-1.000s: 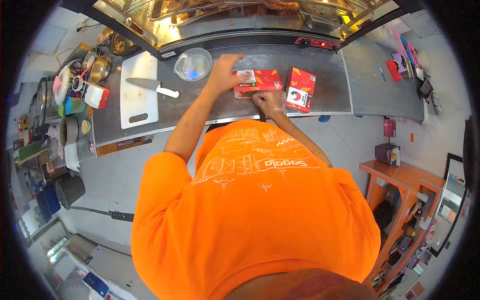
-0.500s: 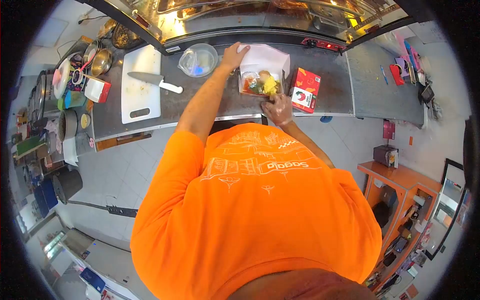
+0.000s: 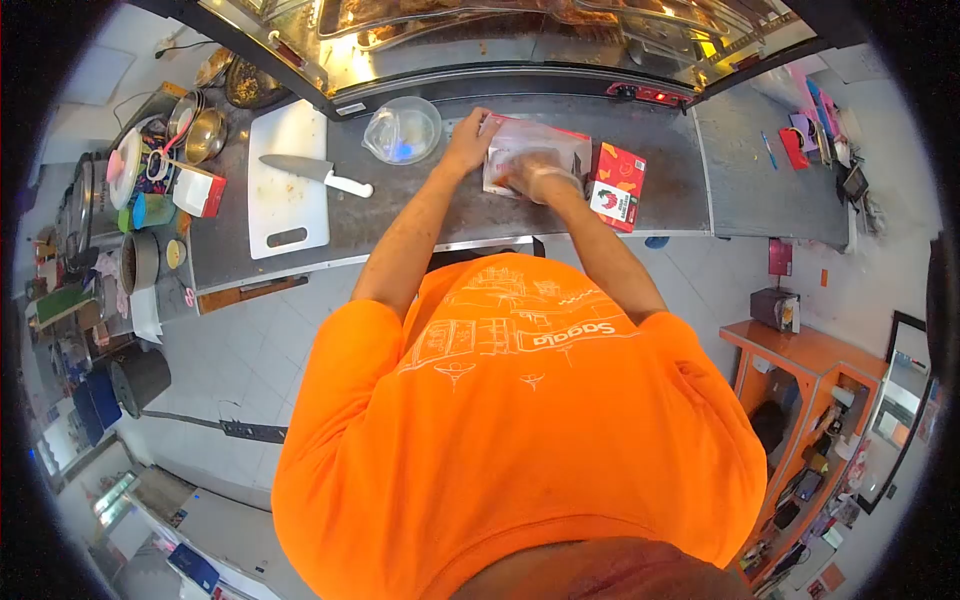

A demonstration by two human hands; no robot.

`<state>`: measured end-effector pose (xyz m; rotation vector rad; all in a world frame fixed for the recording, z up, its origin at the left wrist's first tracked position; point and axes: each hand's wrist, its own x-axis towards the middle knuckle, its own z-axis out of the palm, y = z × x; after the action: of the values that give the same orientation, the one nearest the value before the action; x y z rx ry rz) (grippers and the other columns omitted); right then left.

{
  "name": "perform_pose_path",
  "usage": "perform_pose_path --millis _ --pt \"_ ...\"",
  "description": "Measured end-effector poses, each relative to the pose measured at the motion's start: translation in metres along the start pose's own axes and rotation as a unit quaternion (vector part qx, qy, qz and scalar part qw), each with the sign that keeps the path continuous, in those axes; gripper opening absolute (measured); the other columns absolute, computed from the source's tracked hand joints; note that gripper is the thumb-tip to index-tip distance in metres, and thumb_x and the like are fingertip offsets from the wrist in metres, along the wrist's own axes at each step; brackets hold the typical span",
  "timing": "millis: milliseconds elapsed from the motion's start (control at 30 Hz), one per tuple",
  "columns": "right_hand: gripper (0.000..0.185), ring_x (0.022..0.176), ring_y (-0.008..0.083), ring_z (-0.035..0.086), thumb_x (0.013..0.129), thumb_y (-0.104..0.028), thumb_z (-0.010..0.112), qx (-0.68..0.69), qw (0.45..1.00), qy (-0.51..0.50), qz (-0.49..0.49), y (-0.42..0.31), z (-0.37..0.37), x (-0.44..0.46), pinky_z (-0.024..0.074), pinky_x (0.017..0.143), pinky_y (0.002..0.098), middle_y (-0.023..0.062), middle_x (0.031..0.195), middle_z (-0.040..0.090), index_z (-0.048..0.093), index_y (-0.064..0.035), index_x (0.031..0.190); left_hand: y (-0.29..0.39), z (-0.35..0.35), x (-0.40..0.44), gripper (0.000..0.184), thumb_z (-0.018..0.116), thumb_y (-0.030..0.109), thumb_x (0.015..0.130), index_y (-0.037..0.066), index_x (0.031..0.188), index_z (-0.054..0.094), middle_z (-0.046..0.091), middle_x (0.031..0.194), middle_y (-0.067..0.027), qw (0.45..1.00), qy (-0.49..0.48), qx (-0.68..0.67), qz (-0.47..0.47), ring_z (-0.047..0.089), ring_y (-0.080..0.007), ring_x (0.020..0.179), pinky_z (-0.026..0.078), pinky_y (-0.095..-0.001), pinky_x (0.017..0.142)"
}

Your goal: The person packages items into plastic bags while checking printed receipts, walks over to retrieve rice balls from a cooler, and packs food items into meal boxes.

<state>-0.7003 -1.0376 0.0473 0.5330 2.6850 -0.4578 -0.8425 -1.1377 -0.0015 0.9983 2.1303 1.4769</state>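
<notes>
right hand had moved from the near right corner of the open box to over its inside, so the food visible half a second earlier was now hidden. left hand stayed at the box's far left corner.

box sat on the dark desk, just left of a closed red box.

fingers: my left ones touched the corner of the card; couldn't tell if they pinched it or just steadied it. my right ones were blurred, so couldn't tell spread from pressed together, or what they touched.

handling, my read: box looked like thin folded card, light, springy at the lid, easy to crease or slide if pushed from one side. safest hold seemed low on both side walls, near the corners where folds stiffened it. lid corner was fine for steadying, poor for lifting. contents probably soft and greasy, so wet fingers could have slipped on the printed face; a light press seemed enough.
</notes>
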Motion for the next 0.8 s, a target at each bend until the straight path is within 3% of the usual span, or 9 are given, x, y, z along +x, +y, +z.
perform_pose_path --millis 67,167,267,400,533,633,667,767,800 --pt "0.032 0.099 0.0339 0.065 0.086 -0.036 0.062 0.049 0.998 -0.018 0.032 0.017 -0.013 -0.014 0.0494 0.089 0.042 0.0177 0.102 0.069 0.071 -0.0082 0.099 -0.005 -0.004 -0.005 0.034 0.06 0.032 0.094 0.002 0.109 0.06 0.068 0.1 -0.0176 1.0 -0.006 -0.009 0.005 0.066 -0.0295 0.092 0.05 -0.0375 0.08" --pt "0.033 0.094 0.0345 0.065 0.087 -0.035 0.062 0.15 0.977 0.041 -0.146 0.049 -0.041 -0.03 0.0495 0.086 0.0419 0.018 0.101 0.068 0.069 -0.0071 0.102 0.0 -0.004 -0.012 0.034 0.066 0.031 0.09 0.001 0.105 0.06 0.066 0.094 -0.014 0.997 0.057 0.022 0.038 0.064 -0.0258 0.086 0.05 -0.0356 0.076" --pt "0.032 0.094 0.0348 0.064 0.089 -0.033 0.062 -0.049 0.985 0.028 -0.164 0.072 -0.058 -0.017 0.0493 0.084 0.043 0.0183 0.102 0.067 0.067 -0.007 0.106 0.011 -0.01 -0.015 0.036 0.071 0.033 0.086 0.002 0.1 0.059 0.063 0.087 -0.0119 0.983 0.13 0.114 0.057 0.061 -0.0245 0.08 0.049 -0.0357 0.072" --pt "0.032 0.104 0.0339 0.062 0.089 -0.027 0.061 0.02 0.998 -0.057 0.01 0.07 -0.047 -0.008 0.0483 0.089 0.0421 0.0156 0.112 0.065 0.063 -0.011 0.116 0.02 -0.014 -0.015 0.038 0.074 0.032 0.083 0.001 0.097 0.057 0.06 0.082 -0.0113 0.988 0.103 0.108 0.031 0.058 -0.0241 0.076 0.048 -0.0363 0.07" --pt "0.032 0.112 0.032 0.059 0.089 -0.022 0.059 0.004 0.991 -0.093 -0.094 0.056 -0.026 -0.001 0.0476 0.094 0.0388 0.0114 0.122 0.062 0.061 -0.0179 0.121 0.018 -0.014 -0.015 0.037 0.074 0.032 0.082 0.002 0.095 0.056 0.061 0.086 -0.0121 0.993 0.076 0.082 0.028 0.059 -0.0265 0.081 0.048 -0.0378 0.072" --pt "0.037 0.112 0.0333 0.061 0.088 -0.029 0.062 -0.043 0.993 -0.071 -0.082 0.055 -0.004 0.008 0.0484 0.095 0.0415 0.0161 0.124 0.062 0.061 -0.01 0.12 0.02 -0.014 -0.021 0.035 0.074 0.03 0.082 0.002 0.095 0.056 0.061 0.088 -0.0124 0.995 0.072 0.066 0.021 0.06 -0.0273 0.082 0.048 -0.038 0.072" --pt "0.038 0.111 0.0347 0.061 0.088 -0.027 0.061 -0.051 0.987 -0.122 -0.096 0.05 -0.006 0.017 0.0491 0.094 0.0419 0.0167 0.122 0.063 0.061 -0.0049 0.118 0.019 -0.014 -0.021 0.034 0.073 0.029 0.083 0.002 0.095 0.056 0.061 0.088 -0.0125 0.995 0.078 0.062 0.021 0.06 -0.0271 0.082 0.048 -0.0379 0.071" --pt "0.042 0.111 0.0361 0.062 0.087 -0.031 0.063 -0.044 0.993 -0.107 -0.009 0.028 -0.009 0.002 0.049 0.094 0.0417 0.0195 0.12 0.063 0.062 0.0003 0.114 0.014 -0.016 -0.025 0.03 0.071 0.028 0.084 0.003 0.093 0.057 0.061 0.084 -0.0122 0.994 0.095 0.057 0.021 0.06 -0.0274 0.078 0.049 -0.0382 0.069" --pt "0.045 0.103 0.0366 0.063 0.078 -0.027 0.07 0.015 0.996 -0.077 0.031 0.028 -0.004 -0.001 0.0497 0.089 0.0417 0.0213 0.115 0.062 0.062 -0.0011 0.113 0.012 -0.017 -0.026 0.03 0.071 0.028 0.085 0.002 0.092 0.059 0.063 0.082 -0.0127 0.995 0.09 0.052 0.009 0.061 -0.0269 0.077 0.048 -0.0383 0.069"
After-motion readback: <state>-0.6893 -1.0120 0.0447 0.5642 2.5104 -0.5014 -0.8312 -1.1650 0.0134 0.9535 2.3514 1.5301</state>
